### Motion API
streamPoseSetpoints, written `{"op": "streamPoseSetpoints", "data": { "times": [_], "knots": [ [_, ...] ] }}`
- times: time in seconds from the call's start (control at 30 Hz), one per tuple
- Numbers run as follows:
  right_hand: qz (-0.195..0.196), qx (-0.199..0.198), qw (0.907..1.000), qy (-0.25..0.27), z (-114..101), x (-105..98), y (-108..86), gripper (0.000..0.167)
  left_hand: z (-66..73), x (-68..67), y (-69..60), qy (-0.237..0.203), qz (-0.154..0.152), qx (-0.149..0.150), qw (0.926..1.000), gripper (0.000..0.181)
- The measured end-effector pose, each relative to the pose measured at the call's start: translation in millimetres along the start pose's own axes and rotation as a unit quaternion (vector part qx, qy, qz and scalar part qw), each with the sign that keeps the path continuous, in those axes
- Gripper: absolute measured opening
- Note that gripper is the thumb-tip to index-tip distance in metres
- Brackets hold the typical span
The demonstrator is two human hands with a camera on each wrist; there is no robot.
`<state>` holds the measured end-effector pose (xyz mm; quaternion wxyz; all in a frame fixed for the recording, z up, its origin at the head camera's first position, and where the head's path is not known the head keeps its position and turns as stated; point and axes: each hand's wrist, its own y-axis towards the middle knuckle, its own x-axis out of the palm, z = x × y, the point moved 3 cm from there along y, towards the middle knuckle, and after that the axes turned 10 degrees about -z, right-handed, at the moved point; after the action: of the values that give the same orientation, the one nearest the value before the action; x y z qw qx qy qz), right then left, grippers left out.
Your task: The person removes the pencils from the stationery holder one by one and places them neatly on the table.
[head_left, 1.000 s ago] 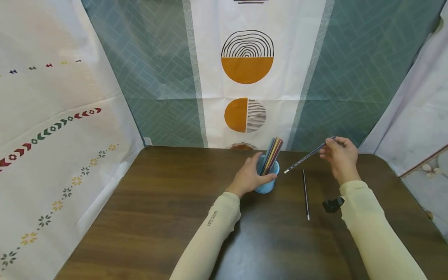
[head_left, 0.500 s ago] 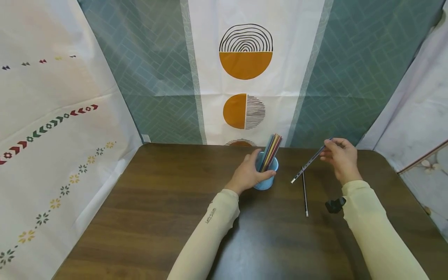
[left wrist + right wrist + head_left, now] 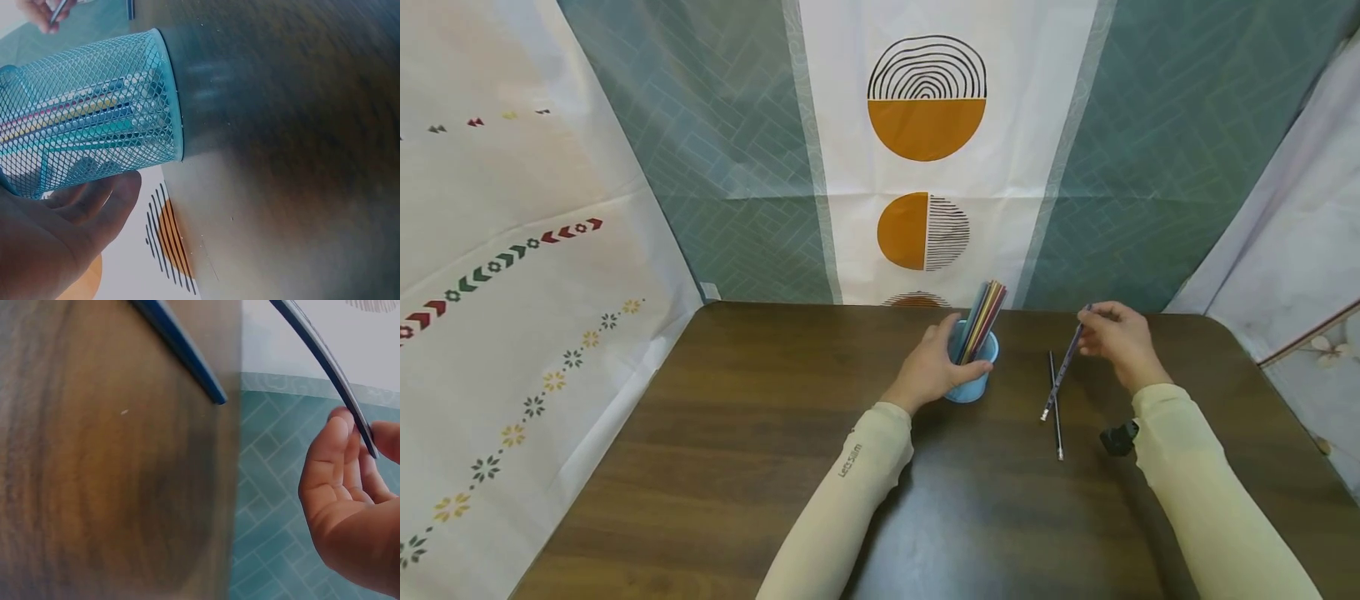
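While my left grip (image 3: 931, 369) steadies the blue mesh cup (image 3: 967, 392), I record the work, by my judgement, as partway along and not closed. Contents: a bundle of slim coloured pencils (image 3: 983, 321) stands inside the cup, leaning to its right and rising above the rim; no firm count is possible, since they overlap. Cup condition: upright, or nearly so, on the table (image 3: 737, 467), with the thumb and fingers of the left grip curved around it near the rim. Two items are noted outside the cup. Item one, the held pencil (image 3: 1063, 371), is to the right of the cup; my right grip (image 3: 1116, 342) pinches it close to its upper end between thumb and fingers, and it slants down toward the cup's side. Item two, the loose pencil (image 3: 1057, 425), lies to the right of the cup, apart from it and held by nothing. Seen from the head, these two cross; whether they touch I cannot tell. Finding: most of the visible pencils sit in the cup, and two are outside it. Whether pencils are being gathered in or taken out cannot be established from this moment.
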<state>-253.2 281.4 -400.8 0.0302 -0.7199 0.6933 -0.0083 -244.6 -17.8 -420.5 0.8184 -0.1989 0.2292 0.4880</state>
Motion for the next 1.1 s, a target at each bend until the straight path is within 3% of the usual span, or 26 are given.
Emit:
{"op": "streamPoseSetpoints", "data": {
  "times": [0.17,0.5,0.87,1.1],
  "knots": [
    [-0.034,0.042,0.9923,-0.111,8.3,-1.4,3.0,0.025,3.6,-0.2,-0.5,0.001,-0.003,-0.001,1.0,0.102],
    [-0.114,0.086,0.9644,-0.222,19.1,-5.7,2.7,0.043,9.6,1.2,-1.0,-0.006,-0.004,-0.001,1.0,0.099],
    [-0.124,0.117,0.9349,-0.311,33.2,-20.0,-1.0,0.037,6.1,0.3,-3.1,0.014,0.005,0.007,0.9999,0.099],
    [-0.12,0.106,0.9322,-0.325,39.1,-20.7,0.8,0.034,4.7,-1.2,-2.8,0.008,0.007,0.007,0.9999,0.098]
  ]
}}
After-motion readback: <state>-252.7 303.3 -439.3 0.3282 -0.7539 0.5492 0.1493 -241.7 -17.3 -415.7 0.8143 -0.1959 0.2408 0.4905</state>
